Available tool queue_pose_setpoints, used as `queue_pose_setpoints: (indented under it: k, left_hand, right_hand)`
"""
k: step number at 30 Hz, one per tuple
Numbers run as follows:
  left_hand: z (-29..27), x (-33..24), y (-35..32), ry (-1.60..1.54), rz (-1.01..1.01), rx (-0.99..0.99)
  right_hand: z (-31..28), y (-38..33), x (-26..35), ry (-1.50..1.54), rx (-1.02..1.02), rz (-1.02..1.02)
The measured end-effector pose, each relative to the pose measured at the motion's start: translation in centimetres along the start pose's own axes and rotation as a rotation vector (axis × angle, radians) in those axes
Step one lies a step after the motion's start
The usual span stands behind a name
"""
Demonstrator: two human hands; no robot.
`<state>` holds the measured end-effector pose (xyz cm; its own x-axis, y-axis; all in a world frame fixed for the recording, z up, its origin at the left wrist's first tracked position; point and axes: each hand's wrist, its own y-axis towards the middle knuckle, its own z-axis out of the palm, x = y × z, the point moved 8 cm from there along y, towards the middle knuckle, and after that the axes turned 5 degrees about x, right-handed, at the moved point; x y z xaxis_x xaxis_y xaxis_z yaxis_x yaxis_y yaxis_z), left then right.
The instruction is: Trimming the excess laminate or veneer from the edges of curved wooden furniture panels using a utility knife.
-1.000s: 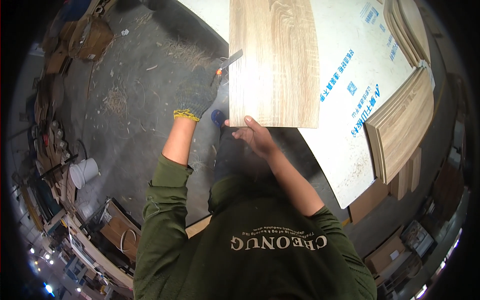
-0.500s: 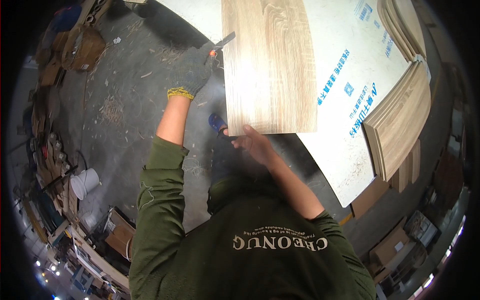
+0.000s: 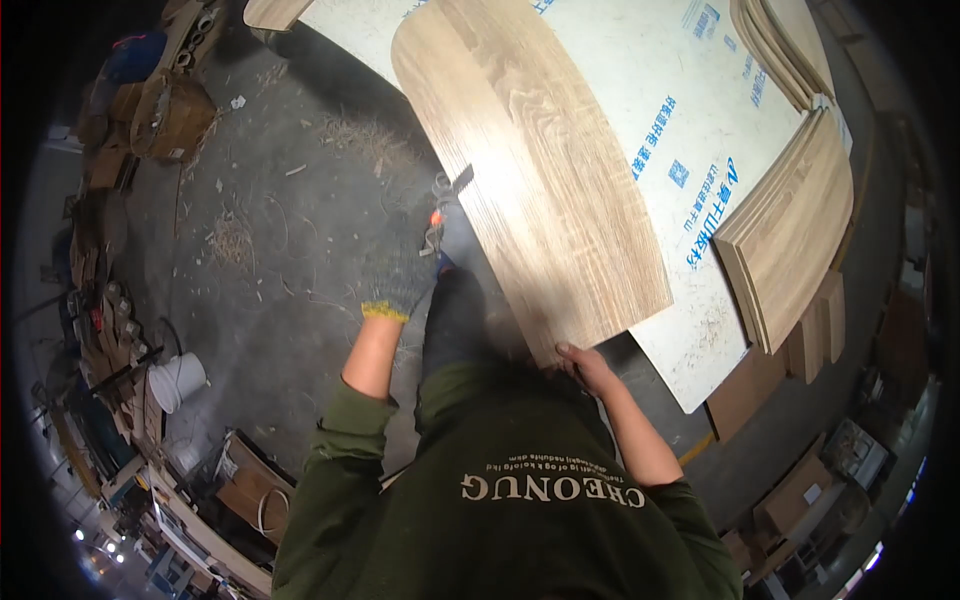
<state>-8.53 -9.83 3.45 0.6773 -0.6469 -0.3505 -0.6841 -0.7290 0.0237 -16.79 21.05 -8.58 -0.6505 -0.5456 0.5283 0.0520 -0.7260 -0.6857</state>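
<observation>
A long wood-grain board with a rounded far end lies slantwise over a white sheet with blue print. My bare right hand grips the board's near corner, thumb on top and the fingers largely hidden beneath. On my left hand is a grey knitted glove with a yellow cuff. It is closed round a hand tool with an orange-red part and a flat dark blade. That blade is at the board's left long edge; the tool's handle is hidden in the glove.
Curved wood-grain boards are stacked on the sheet's right side, with more curved pieces beyond. Shavings litter the grey floor. A white bucket and a cardboard box stand at left.
The board has turned and come nearer, its near end swinging right. My right hand has moved right and closer with it. My left hand and the tool have slid nearer along the left edge.
</observation>
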Motion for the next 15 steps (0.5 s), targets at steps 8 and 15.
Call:
queue_pose_setpoints:
  k: [8, 15]
  left_hand:
    - [0.5, -0.7, -3.1, -0.036, -0.114, 0.159]
    - [0.7, -0.2, -2.0, 0.026, -0.079, 0.102]
  right_hand:
    - [-0.4, -3.8, -3.9, 0.108, -0.144, 0.250]
    - [1.1, -3.3, -1.7, -0.050, 0.064, 0.088]
